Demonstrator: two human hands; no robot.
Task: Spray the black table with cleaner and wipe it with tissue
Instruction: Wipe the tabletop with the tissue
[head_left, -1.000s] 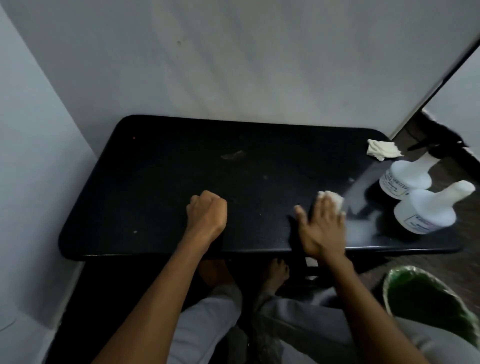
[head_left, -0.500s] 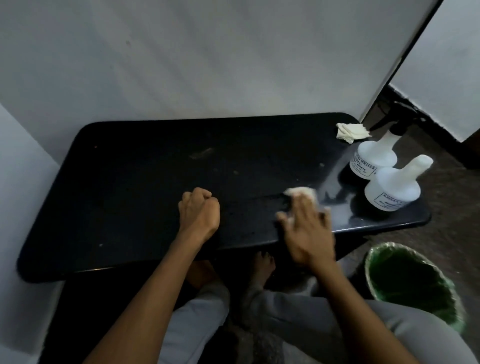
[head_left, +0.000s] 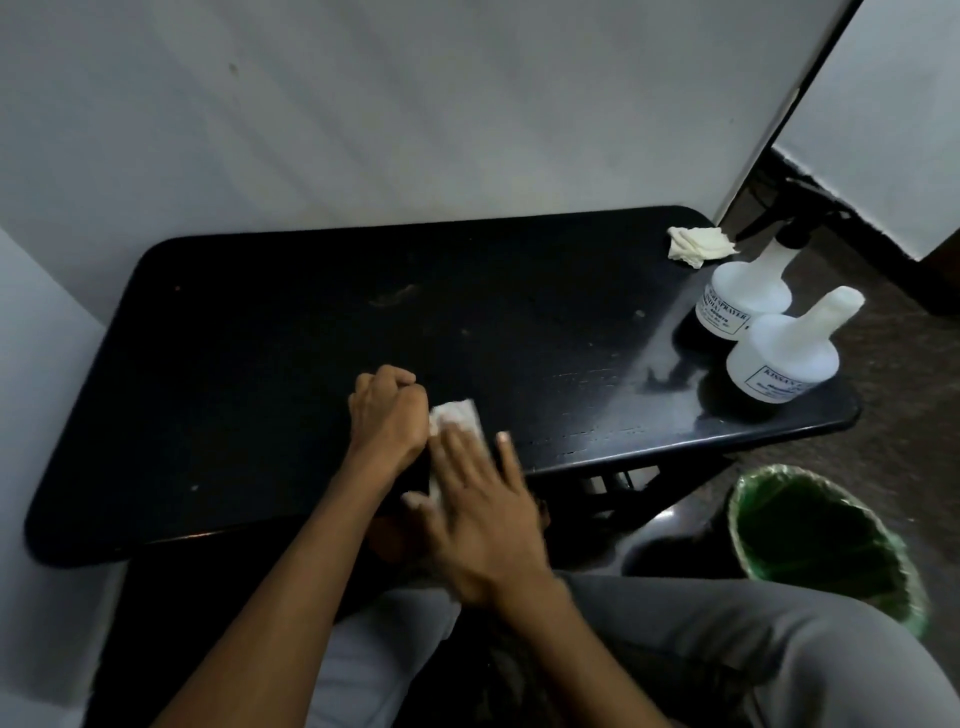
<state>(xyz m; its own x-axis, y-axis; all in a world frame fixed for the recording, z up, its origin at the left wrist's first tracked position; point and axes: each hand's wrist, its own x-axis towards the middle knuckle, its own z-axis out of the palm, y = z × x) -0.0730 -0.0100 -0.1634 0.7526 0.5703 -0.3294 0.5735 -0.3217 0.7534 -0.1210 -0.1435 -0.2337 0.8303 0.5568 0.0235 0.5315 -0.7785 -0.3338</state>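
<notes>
The black table (head_left: 249, 374) fills the middle of the view. My left hand (head_left: 387, 418) rests on it near the front edge as a closed fist holding nothing. Right beside it, my right hand (head_left: 480, 512) lies flat with fingers spread, pressing a white tissue (head_left: 456, 415) onto the tabletop; only the tissue's far end shows beyond the fingers. Two white cleaner bottles stand at the table's right end: a spray bottle (head_left: 743, 293) with a black trigger head and a bottle without a head (head_left: 784, 358) in front of it. A second crumpled tissue (head_left: 696, 245) lies at the far right corner.
White walls close in behind and to the left of the table. A bin with a green liner (head_left: 826, 540) stands on the floor at the right, below the table's front edge. My grey-trousered legs (head_left: 753, 649) are under the front edge. A wet sheen lies near the bottles.
My right hand has slid the tissue leftward along the front of the table, from near the bottles to right beside my left fist. The left fist stayed in place.
</notes>
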